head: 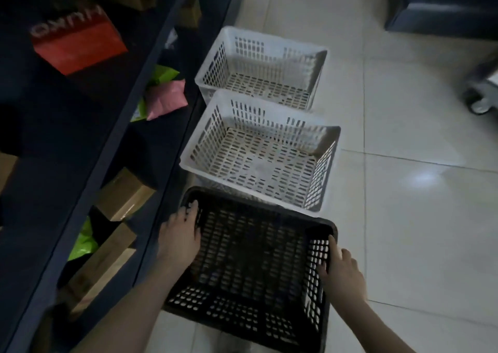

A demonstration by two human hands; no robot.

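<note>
A black perforated plastic basket [250,312] sits on the tiled floor right below me, with nothing in it. My left hand [179,235] grips its left rim, fingers curled over the edge near the far corner. My right hand [341,270] grips the right rim, fingers hooked inside the wall and the thumb along the top. Beyond it stand two white perforated baskets in a row: the nearer white basket [327,164] touches the black one's far edge, and the farther white basket [318,64] sits just behind. Both hold nothing.
A dark shelving unit [151,88] runs along the left, holding brown cardboard boxes [124,193], a red paper bag [78,42], and pink [167,99] and green [83,240] mailer pouches. Pale floor tiles [417,217] spread to the right. Dark furniture [444,4] and a wheeled base [482,101] stand at the far right.
</note>
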